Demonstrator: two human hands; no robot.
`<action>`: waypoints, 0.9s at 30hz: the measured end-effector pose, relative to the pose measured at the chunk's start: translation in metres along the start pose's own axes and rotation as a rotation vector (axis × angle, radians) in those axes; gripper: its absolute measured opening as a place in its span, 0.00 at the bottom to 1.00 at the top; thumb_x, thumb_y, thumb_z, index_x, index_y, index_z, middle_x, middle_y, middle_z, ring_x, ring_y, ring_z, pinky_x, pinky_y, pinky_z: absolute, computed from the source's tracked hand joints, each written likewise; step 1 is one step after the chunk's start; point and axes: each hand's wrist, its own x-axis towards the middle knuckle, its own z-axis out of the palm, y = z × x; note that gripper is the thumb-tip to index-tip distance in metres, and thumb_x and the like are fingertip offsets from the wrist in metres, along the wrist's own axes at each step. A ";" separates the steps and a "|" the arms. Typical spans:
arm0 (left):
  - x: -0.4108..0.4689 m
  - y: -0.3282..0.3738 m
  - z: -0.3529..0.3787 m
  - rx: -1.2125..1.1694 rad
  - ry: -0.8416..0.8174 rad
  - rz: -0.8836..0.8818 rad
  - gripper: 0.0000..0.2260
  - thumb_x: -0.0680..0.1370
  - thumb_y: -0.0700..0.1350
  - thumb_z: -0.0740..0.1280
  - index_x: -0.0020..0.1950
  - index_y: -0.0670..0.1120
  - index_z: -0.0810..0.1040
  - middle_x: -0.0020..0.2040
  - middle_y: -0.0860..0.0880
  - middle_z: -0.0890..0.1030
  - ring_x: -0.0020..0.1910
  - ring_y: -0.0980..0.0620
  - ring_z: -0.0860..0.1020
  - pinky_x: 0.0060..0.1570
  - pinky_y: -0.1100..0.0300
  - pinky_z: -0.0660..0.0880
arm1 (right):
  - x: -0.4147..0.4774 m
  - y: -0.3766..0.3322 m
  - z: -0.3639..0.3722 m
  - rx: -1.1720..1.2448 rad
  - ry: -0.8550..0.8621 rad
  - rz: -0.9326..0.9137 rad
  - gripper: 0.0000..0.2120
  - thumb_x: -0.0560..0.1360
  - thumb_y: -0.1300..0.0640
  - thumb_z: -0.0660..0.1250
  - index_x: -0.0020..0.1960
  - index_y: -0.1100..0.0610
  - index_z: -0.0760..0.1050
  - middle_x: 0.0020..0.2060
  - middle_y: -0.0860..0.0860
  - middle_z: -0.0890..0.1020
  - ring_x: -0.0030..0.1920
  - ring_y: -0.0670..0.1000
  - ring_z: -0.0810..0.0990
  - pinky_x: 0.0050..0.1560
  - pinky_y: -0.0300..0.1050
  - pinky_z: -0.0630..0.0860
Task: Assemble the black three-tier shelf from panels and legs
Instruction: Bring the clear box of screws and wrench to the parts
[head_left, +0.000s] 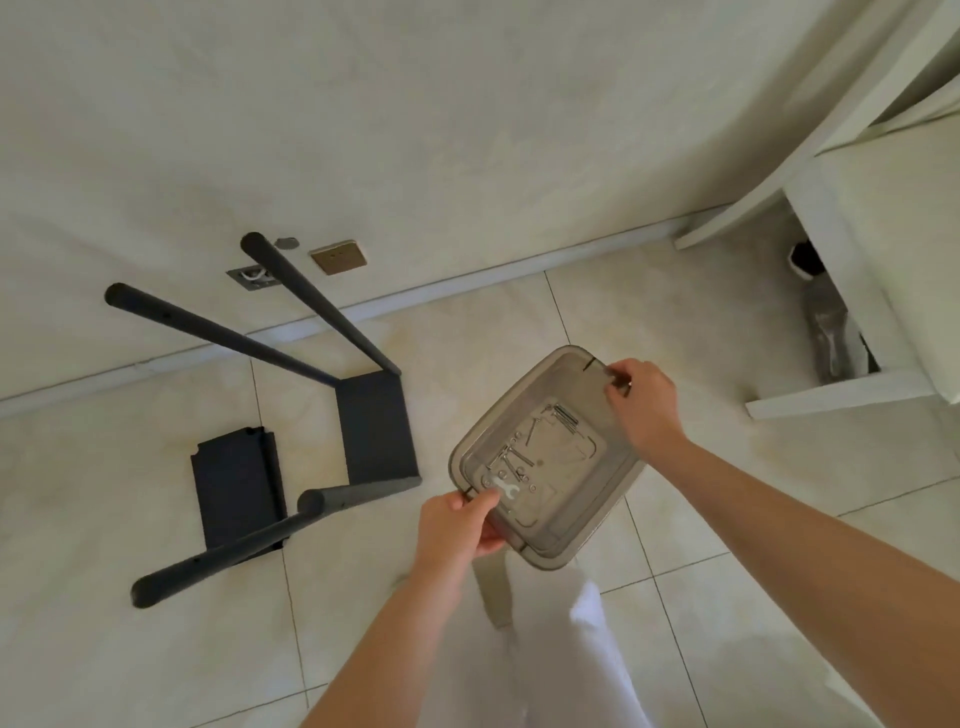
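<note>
I hold a clear grey plastic tray (582, 530) above the floor between both hands. My left hand (460, 530) grips its near rim and my right hand (641, 402) pinches its far rim. Inside lie several screws (563, 415), washers and a small white wrench (506, 491). To the left, a black panel (376, 428) stands on the tiles with four black legs (311, 296) sticking up from its corners. A second black panel (236, 486) lies flat beside it.
A white wall with a brown switch plate (338, 256) and an open socket box (253, 277) runs along the back. A white piece of furniture (857, 208) stands at the right, with a bottle (831, 332) beneath it. My white-trousered leg (550, 644) is below the tray.
</note>
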 end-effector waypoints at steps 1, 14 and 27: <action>0.022 -0.004 0.003 -0.002 -0.017 0.000 0.07 0.77 0.39 0.73 0.46 0.35 0.81 0.32 0.44 0.84 0.31 0.50 0.85 0.32 0.59 0.81 | 0.013 0.010 0.016 -0.003 0.007 -0.006 0.12 0.79 0.63 0.64 0.61 0.60 0.79 0.51 0.54 0.79 0.47 0.48 0.73 0.47 0.37 0.66; 0.292 -0.078 0.022 -0.030 -0.266 -0.133 0.14 0.75 0.44 0.76 0.52 0.33 0.82 0.47 0.36 0.86 0.44 0.43 0.87 0.37 0.60 0.81 | 0.170 0.125 0.228 0.072 0.053 -0.232 0.10 0.78 0.64 0.67 0.58 0.59 0.80 0.50 0.53 0.83 0.52 0.50 0.78 0.56 0.40 0.72; 0.403 -0.126 0.026 -0.086 -0.311 -0.065 0.11 0.77 0.41 0.74 0.50 0.32 0.81 0.47 0.35 0.85 0.44 0.43 0.87 0.39 0.59 0.83 | 0.228 0.161 0.316 0.016 0.157 -0.442 0.09 0.75 0.62 0.70 0.55 0.57 0.82 0.47 0.51 0.84 0.46 0.48 0.79 0.52 0.38 0.71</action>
